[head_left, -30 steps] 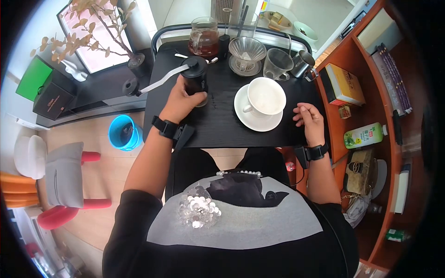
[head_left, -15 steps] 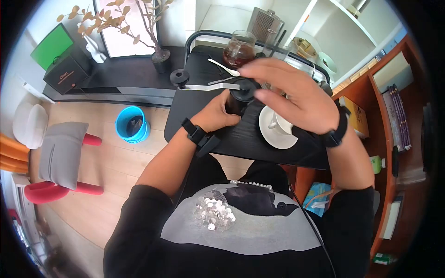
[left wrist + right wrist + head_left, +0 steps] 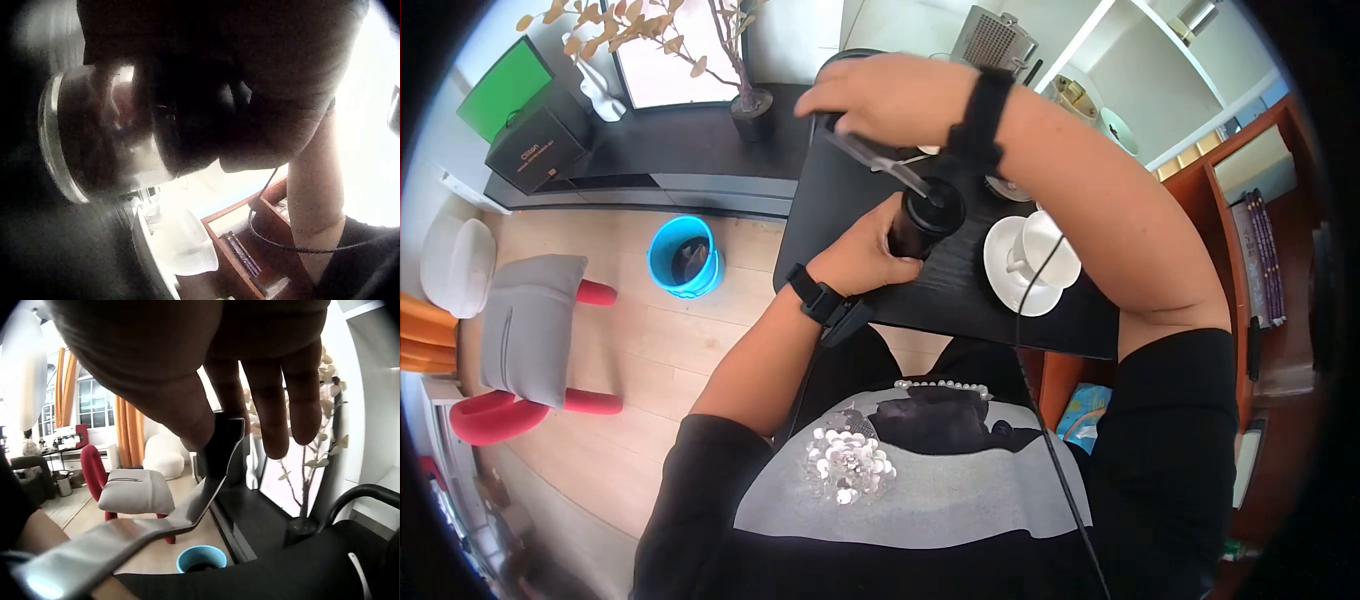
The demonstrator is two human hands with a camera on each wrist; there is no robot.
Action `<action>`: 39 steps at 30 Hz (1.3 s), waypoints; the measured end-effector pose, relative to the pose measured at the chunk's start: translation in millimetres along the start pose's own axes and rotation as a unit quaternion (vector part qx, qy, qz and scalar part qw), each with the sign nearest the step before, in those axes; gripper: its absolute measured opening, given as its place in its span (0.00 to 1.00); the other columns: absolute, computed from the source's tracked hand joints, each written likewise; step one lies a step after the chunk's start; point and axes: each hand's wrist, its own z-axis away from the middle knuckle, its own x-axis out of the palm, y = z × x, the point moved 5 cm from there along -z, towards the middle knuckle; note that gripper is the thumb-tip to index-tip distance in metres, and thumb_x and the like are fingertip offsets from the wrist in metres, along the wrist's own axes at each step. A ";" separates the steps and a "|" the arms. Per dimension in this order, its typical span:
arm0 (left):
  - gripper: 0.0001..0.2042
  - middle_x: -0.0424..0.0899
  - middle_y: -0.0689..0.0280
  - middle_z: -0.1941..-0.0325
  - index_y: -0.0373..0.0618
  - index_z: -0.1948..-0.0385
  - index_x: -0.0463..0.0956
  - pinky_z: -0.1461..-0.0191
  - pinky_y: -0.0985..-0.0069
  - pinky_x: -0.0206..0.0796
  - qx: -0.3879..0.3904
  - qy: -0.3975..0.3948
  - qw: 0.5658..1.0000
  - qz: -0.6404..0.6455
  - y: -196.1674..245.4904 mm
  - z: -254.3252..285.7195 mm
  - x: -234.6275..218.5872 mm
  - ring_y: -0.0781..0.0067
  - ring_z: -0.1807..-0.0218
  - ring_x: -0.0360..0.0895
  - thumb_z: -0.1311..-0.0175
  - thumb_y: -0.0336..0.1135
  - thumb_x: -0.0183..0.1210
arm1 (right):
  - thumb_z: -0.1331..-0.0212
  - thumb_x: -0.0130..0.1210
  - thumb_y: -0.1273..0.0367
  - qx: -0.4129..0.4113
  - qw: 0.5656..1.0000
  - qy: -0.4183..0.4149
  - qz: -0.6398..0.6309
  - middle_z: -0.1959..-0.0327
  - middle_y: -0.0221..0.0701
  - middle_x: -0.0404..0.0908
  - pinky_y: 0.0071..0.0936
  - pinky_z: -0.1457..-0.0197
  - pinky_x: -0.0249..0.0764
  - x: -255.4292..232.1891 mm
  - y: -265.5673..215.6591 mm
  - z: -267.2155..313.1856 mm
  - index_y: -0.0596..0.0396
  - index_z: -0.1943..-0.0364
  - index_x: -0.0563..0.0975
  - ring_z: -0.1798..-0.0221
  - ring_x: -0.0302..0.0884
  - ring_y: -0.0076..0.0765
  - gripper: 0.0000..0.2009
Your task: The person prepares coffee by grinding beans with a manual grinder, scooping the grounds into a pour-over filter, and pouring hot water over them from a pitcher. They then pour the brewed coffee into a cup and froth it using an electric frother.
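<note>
A black hand grinder (image 3: 928, 218) stands upright near the table's front edge, with my left hand (image 3: 865, 250) wrapped around its body. In the left wrist view the grinder's clear lower chamber (image 3: 106, 131) shows below the fingers. Its metal crank (image 3: 870, 155) points away to the back left. My right hand (image 3: 890, 100) is at the crank's outer end; the right wrist view shows thumb and a finger pinching the black knob (image 3: 224, 444), the other fingers extended. Right of the grinder, a white cup (image 3: 1045, 250) rests on a saucer (image 3: 1005, 285).
The black table (image 3: 960, 310) has a shelf unit (image 3: 1230, 200) on its right. A low black cabinet (image 3: 690, 160) with a potted plant (image 3: 750, 105) stands at the back left. A blue bucket (image 3: 685, 258) and a grey-cushioned chair (image 3: 530, 330) are on the floor.
My right hand has come from the table's right side to the crank knob. The crank has swung from pointing left to back left. My left hand stays around the grinder.
</note>
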 end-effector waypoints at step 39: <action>0.27 0.72 0.67 0.58 0.40 0.49 0.61 0.50 0.78 0.61 0.056 0.138 0.989 0.011 -1.4 3.5 -21.1 0.76 0.55 0.69 0.56 0.22 0.58 | 0.52 0.57 0.61 0.242 0.963 -0.104 0.061 0.67 0.42 0.77 0.44 0.55 0.69 -6.3 74.3 42.9 0.53 0.60 0.76 0.59 0.74 0.50 0.16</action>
